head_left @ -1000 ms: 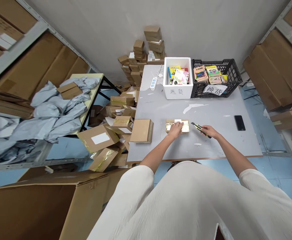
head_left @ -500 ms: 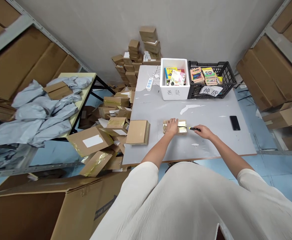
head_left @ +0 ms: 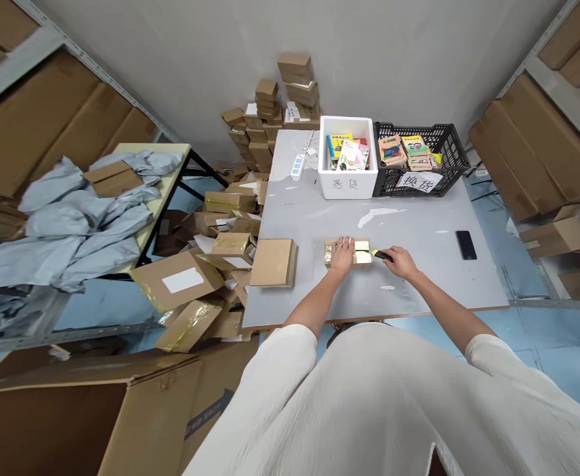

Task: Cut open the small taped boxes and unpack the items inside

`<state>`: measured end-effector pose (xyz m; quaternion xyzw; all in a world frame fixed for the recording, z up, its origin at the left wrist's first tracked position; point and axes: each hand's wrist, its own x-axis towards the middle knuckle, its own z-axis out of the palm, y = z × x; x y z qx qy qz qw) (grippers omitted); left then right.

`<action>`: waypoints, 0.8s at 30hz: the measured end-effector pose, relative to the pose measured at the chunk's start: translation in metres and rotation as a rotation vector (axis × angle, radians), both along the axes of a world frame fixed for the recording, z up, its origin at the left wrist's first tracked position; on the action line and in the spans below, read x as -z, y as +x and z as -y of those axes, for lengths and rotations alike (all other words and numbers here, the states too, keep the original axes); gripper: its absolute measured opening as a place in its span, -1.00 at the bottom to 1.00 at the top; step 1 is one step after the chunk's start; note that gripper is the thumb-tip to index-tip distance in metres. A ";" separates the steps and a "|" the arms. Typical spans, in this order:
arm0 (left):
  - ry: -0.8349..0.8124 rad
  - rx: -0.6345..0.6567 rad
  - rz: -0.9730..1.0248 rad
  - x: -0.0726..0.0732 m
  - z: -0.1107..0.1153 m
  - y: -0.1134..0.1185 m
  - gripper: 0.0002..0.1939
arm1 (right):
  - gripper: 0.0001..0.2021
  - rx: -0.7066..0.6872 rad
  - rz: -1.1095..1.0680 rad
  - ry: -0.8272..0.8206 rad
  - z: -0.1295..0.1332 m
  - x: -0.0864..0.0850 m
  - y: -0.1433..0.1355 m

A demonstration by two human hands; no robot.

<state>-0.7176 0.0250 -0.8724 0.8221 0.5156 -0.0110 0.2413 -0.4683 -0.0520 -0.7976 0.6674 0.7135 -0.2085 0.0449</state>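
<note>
On the grey table [head_left: 314, 301] lies a small cardboard box [head_left: 362, 260] with shiny tape over its top. My left hand [head_left: 342, 256] grips it from above, fingers close together and reaching to its far edge. Shut around the handle of a black and yellow utility knife [head_left: 383, 255], my right hand [head_left: 399, 262] is just right of the box. The knife's blade points left and meets the box's taped seam. Left of my left hand, a larger flat cardboard box [head_left: 272, 262] rests on the table.
At the table's back stand a white foam box [head_left: 348, 185] and a black crate [head_left: 451, 158], both holding books. A phone [head_left: 466, 244] lies at the right, a power strip [head_left: 297, 166] at the back left. Parcels [head_left: 190, 281] pile up left; a big open carton [head_left: 165, 410] stands near me.
My right hand and the utility knife have moved slightly left, bringing the blade further over the small box. My left hand stays on the box, almost unmoved.
</note>
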 end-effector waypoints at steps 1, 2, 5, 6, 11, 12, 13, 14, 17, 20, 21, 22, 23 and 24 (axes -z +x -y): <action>-0.003 -0.006 -0.004 0.001 0.000 0.000 -0.29 | -0.61 -0.008 0.008 0.010 0.001 0.001 0.000; -0.007 -0.010 -0.008 0.001 0.001 0.000 -0.28 | -0.61 -0.015 0.014 0.021 0.001 0.001 0.001; -0.013 -0.009 -0.014 0.002 0.003 0.000 -0.27 | -0.59 0.036 0.025 0.073 0.000 0.000 0.011; -0.012 -0.005 -0.013 0.002 0.004 -0.001 -0.27 | -0.59 0.072 0.028 0.088 -0.001 0.000 0.015; -0.017 -0.010 0.018 0.002 0.006 -0.001 -0.22 | -0.54 0.142 -0.020 0.104 -0.012 0.001 0.030; -0.019 -0.019 0.034 0.002 0.006 0.000 -0.22 | -0.52 0.154 -0.033 0.100 -0.015 0.002 0.029; -0.021 -0.026 0.053 0.002 0.005 0.000 -0.21 | -0.51 0.173 -0.048 0.093 -0.017 0.005 0.027; -0.026 -0.030 0.075 0.001 0.004 0.000 -0.21 | -0.51 0.193 -0.066 0.083 -0.020 0.008 0.025; -0.045 -0.018 0.137 -0.004 0.003 -0.005 -0.24 | -0.57 0.231 -0.153 0.047 -0.030 0.018 0.013; -0.056 0.003 0.149 -0.012 0.007 -0.017 -0.21 | -0.61 0.225 -0.265 0.038 -0.047 0.030 -0.004; -0.056 0.001 0.141 -0.015 0.009 -0.022 -0.19 | -0.61 0.221 -0.299 0.041 -0.054 0.034 -0.011; -0.057 -0.003 0.128 -0.018 0.012 -0.027 -0.17 | -0.61 0.216 -0.330 0.041 -0.061 0.038 -0.019; -0.058 -0.007 0.114 -0.021 0.014 -0.031 -0.16 | -0.61 0.211 -0.360 0.035 -0.068 0.041 -0.027; -0.058 -0.014 0.099 -0.024 0.016 -0.035 -0.18 | -0.61 0.206 -0.388 0.018 -0.074 0.044 -0.035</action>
